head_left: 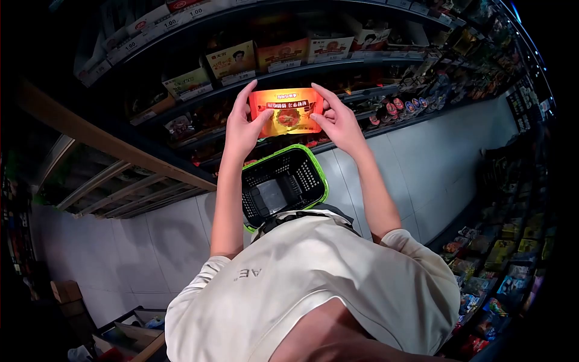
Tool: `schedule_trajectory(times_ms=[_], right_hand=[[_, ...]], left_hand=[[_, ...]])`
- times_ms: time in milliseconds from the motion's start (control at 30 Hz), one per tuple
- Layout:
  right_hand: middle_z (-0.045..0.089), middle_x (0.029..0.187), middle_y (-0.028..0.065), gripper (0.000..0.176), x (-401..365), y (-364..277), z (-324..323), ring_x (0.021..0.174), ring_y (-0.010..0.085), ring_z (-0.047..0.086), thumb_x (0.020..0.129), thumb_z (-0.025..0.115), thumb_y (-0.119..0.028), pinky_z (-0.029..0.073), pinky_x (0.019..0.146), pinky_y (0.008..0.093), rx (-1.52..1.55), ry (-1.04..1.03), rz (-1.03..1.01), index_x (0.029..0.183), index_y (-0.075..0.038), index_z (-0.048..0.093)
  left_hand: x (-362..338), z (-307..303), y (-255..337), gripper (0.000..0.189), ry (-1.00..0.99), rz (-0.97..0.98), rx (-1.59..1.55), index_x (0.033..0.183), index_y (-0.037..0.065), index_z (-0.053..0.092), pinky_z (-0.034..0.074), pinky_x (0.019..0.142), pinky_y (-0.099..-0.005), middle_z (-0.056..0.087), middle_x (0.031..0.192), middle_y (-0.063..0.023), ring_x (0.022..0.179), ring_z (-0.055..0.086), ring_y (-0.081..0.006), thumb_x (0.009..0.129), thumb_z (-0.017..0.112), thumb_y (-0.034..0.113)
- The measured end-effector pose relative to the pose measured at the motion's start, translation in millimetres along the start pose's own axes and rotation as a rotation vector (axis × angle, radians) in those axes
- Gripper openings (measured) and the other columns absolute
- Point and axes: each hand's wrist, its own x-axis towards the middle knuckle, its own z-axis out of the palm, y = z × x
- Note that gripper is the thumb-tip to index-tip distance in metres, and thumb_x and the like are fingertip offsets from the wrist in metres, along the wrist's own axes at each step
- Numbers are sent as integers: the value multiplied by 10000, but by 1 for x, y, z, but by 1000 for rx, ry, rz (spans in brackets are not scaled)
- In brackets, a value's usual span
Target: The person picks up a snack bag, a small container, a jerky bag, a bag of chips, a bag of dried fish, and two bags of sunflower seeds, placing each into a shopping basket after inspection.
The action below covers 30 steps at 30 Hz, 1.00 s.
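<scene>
An orange and yellow snack packet (287,123) is held up flat between both hands, its printing upside down from where I look. My left hand (242,123) pinches its left edge, thumb on the front face and fingers behind. At the right edge, my right hand (339,122) grips it the same way. Below the packet, a black shopping basket (246,199) with a bright green rim stands on the floor close to my body. A dark, flat thing lies in the basket; I cannot make out what it is.
Shelves with open cartons of snacks (232,62) and price labels curve across the front. Hanging packets (395,107) line the lower shelf at right. A slatted rack (102,187) stands at left, more packaged goods (503,253) at right. Cardboard boxes (65,291) sit lower left on pale tiles.
</scene>
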Motion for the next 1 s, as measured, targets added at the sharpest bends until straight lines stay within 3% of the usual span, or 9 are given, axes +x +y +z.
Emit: schedule_trajectory(times_ms=[67, 100, 167, 267, 367, 433, 633, 833, 1000], right_hand=[[518, 846, 81, 605, 16, 19, -11, 731, 154, 522, 755, 546, -23, 436, 708, 263, -208, -21, -215, 1283, -163, 284], [525, 823, 80, 576, 18, -3, -15, 742, 172, 507, 756, 544, -36, 432, 719, 284, -140, -25, -106, 1270, -148, 309], [525, 797, 86, 542, 30, -9, -26, 724, 173, 501, 757, 542, -37, 428, 722, 278, -93, 10, -121, 1251, -134, 342], [525, 790, 90, 495, 59, -8, -45, 696, 180, 499, 750, 545, -47, 428, 692, 281, -235, 6, -216, 1212, -114, 380], [549, 857, 123, 410, 89, -9, -58, 712, 211, 517, 765, 529, -47, 440, 691, 283, -314, 54, -282, 1156, -101, 421], [551, 893, 133, 373, 115, 5, -62, 750, 236, 533, 778, 508, -38, 445, 706, 292, -282, 108, -365, 1137, -101, 433], [514, 982, 127, 366, 166, 41, -65, 836, 259, 531, 805, 474, -47, 445, 732, 304, -317, 208, -548, 1160, -104, 402], [443, 989, 163, 448, 196, 65, -58, 802, 320, 503, 775, 503, -74, 435, 721, 358, -366, 220, -695, 1181, -59, 315], [435, 907, 260, 346, 207, 83, -51, 796, 419, 479, 756, 485, -88, 421, 692, 421, -424, 167, -480, 1065, -2, 355]], left_hand=[[19, 8, -4, 449, 28, 128, 61, 1160, 76, 447, 428, 620, -215, 575, 884, -83, 665, 499, -82, 735, 586, 43], [27, 11, -5, 451, 56, 247, 118, 1159, 77, 446, 416, 587, -208, 575, 871, -75, 607, 466, -73, 733, 586, 41], [39, 12, 10, 430, 38, 183, 346, 1139, 85, 452, 370, 515, -232, 557, 801, -96, 517, 325, -122, 729, 570, 27], [61, 19, 21, 397, 65, 205, 449, 1116, 82, 464, 383, 525, -252, 532, 729, -114, 509, 357, -162, 735, 562, 29], [90, 27, 20, 375, 92, 344, 508, 1102, 87, 467, 417, 588, -316, 541, 732, -150, 600, 486, -266, 741, 562, 51], [110, 32, 17, 341, 139, 424, 609, 1094, 87, 473, 432, 617, -329, 557, 763, -153, 679, 530, -280, 760, 539, 61], [154, 43, 0, 264, 345, 703, 745, 1053, 89, 521, 451, 640, -337, 577, 812, -136, 727, 548, -275, 793, 489, 53], [171, 47, -14, 338, 400, 761, 784, 1113, 118, 509, 454, 671, -338, 568, 827, -104, 756, 542, -246, 790, 491, 20], [167, 51, -37, 285, 399, 681, 853, 1080, 47, 490, 446, 665, -361, 543, 830, -123, 782, 514, -280, 796, 466, 41]])
